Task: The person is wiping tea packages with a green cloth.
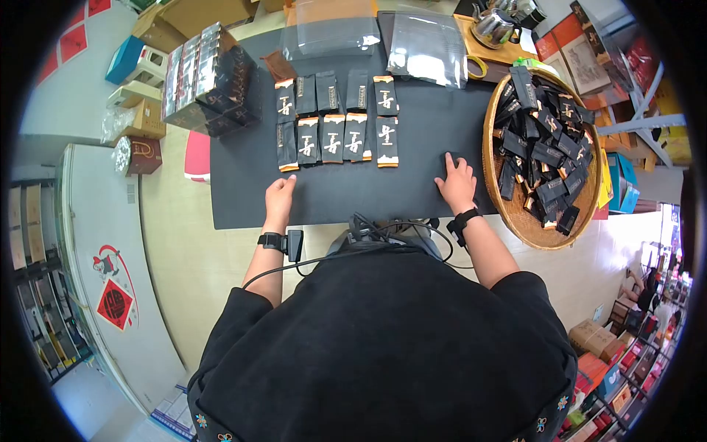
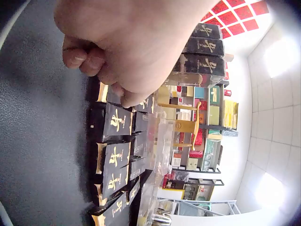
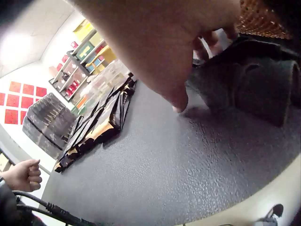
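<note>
My right hand rests at the right of the table with its fingers spread, over a dark, cloth-like folded piece. In the right wrist view its fingertips lie at that piece's upper edge, while the thumb stands apart at the tabletop. My left hand holds nothing. Its fingers are loosely curled near the table's front edge, just below two rows of black packets with orange ends and pale lettering. A round wicker basket heaped with similar packets stands to the right of my right hand.
A stack of dark printed boxes stands at the table's left. Clear plastic boxes lie along the back, with a roll of yellow tape beside them. Behind is a metal kettle. Black cables hang at the front edge.
</note>
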The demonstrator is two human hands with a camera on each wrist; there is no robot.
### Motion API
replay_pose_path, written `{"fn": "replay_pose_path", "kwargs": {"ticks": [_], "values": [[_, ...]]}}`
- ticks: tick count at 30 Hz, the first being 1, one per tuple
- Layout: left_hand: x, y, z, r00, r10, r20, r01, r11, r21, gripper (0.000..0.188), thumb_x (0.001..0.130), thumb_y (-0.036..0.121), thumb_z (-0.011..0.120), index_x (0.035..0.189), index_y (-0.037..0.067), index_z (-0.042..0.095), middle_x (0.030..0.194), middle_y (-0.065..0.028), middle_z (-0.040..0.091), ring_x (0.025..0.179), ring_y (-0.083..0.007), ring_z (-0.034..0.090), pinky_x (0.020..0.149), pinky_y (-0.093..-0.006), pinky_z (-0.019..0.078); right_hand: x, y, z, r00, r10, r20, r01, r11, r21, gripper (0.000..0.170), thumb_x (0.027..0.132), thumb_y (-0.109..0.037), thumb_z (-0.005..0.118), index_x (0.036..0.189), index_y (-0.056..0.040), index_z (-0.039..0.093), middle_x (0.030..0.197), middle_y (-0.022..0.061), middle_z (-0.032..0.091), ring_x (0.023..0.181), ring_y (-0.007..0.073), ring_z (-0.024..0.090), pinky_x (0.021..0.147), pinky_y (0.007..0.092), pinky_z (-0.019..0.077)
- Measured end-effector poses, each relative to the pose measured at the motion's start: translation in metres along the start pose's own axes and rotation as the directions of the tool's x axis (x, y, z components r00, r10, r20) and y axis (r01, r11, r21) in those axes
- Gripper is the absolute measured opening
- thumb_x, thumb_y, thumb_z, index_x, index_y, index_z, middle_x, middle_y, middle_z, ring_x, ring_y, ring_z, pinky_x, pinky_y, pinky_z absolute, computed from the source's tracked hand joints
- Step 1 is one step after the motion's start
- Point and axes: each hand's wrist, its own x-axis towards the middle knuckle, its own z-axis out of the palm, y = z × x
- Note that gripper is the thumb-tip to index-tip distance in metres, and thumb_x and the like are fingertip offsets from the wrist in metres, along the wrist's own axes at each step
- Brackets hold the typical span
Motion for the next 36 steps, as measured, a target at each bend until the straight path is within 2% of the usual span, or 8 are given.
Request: {"fn": "replay_pose_path", "kwargs": {"ticks": [5,9,15,20,24,27,31,36], "values": [[0.001,0.018,0.020,0.998,0.007,0.059,-0.007,1.000,-0.007,0.040,0.096,0.033,0.068,0.067,0.016,0.046,0.059,0.0088,0.035,0.050,-0.0039,0.031,0.045,-0.0244,0.0260,0.000,0.036,0.039,0.995,0.100,-0.008,-0.100,0.995,-0.029,0.051,0.088,-0.009,0.061,0.137,-0.0124,0.048,0.115,0.0134,0.055,0.107,0.0360,0.060,0.081,0.0487,0.0581],[0.002,0.042,0.056,0.971,0.017,0.238,-0.031,0.998,0.058,0.037,0.096,0.031,0.068,0.069,0.016,0.047,0.060,0.0089,0.036,0.051,-0.0039,0.033,0.047,-0.0243,0.0277,-0.002,0.063,0.039,0.997,-0.045,0.063,0.013,0.901,0.433,0.046,0.079,0.000,0.059,0.125,-0.0059,0.060,0.114,0.0224,0.064,0.109,0.0417,0.060,0.093,0.0468,0.0520],[-0.028,0.090,0.137,0.870,0.064,0.488,-0.103,0.993,0.055,0.026,0.095,0.027,0.069,0.077,0.011,0.059,0.066,0.0064,0.048,0.055,-0.0043,0.040,0.049,-0.0226,0.0317,-0.054,0.068,-0.076,0.949,-0.030,0.315,-0.309,0.115,0.944,0.056,0.079,0.003,0.053,0.135,0.0032,0.051,0.113,0.0130,0.065,0.098,0.0183,0.063,0.085,0.0290,0.0507],[-0.076,0.146,0.218,0.555,0.204,0.807,-0.275,0.960,-0.054,0.019,0.095,0.023,0.068,0.100,0.005,0.062,0.080,0.0016,0.059,0.066,-0.0074,0.052,0.059,-0.0238,0.0431,-0.099,0.101,-0.134,0.976,-0.055,0.209,-0.196,-0.634,0.748,0.054,0.087,0.005,0.050,0.140,0.0018,0.045,0.122,0.0121,0.062,0.110,0.0205,0.063,0.096,0.0341,0.0516],[-0.156,0.200,0.280,0.221,0.204,0.954,-0.240,0.959,-0.149,0.034,0.098,0.016,0.062,0.127,0.000,0.055,0.105,-0.0081,0.062,0.092,-0.0183,0.065,0.082,-0.0321,0.0543,-0.112,0.128,-0.130,0.978,0.166,0.126,-0.012,-0.558,0.830,0.052,0.092,-0.003,0.061,0.141,0.0044,0.046,0.126,0.0098,0.061,0.110,0.0184,0.060,0.097,0.0330,0.0477],[-0.219,0.215,0.329,0.069,0.251,0.965,-0.320,0.922,-0.217,0.061,0.095,0.019,0.067,0.147,0.000,0.040,0.134,-0.0128,0.054,0.112,-0.0208,0.060,0.094,-0.0353,0.0524,-0.128,0.142,-0.160,0.948,0.319,0.025,0.028,-0.161,0.987,0.049,0.090,-0.005,0.066,0.137,0.0026,0.052,0.123,0.0093,0.062,0.107,0.0185,0.060,0.094,0.0330,0.0490],[-0.284,0.211,0.391,0.134,0.338,0.932,-0.296,0.911,-0.287,0.062,0.093,0.011,0.069,0.147,-0.001,0.040,0.130,-0.0119,0.058,0.111,-0.0168,0.061,0.091,-0.0324,0.0534,-0.150,0.188,-0.180,0.866,0.413,-0.282,0.181,0.268,0.946,0.042,0.090,-0.010,0.068,0.132,-0.0041,0.060,0.121,0.0095,0.059,0.106,0.0189,0.060,0.085,0.0291,0.0531],[-0.313,0.194,0.452,0.207,0.246,0.947,-0.199,0.958,-0.206,0.047,0.096,0.007,0.064,0.140,-0.001,0.048,0.118,-0.0063,0.064,0.107,-0.0133,0.061,0.093,-0.0301,0.0510,-0.170,0.257,-0.176,0.917,0.387,-0.100,0.165,-0.139,0.977,0.035,0.095,-0.009,0.066,0.128,0.0006,0.060,0.118,0.0080,0.063,0.105,0.0149,0.061,0.085,0.0287,0.0533]]}}
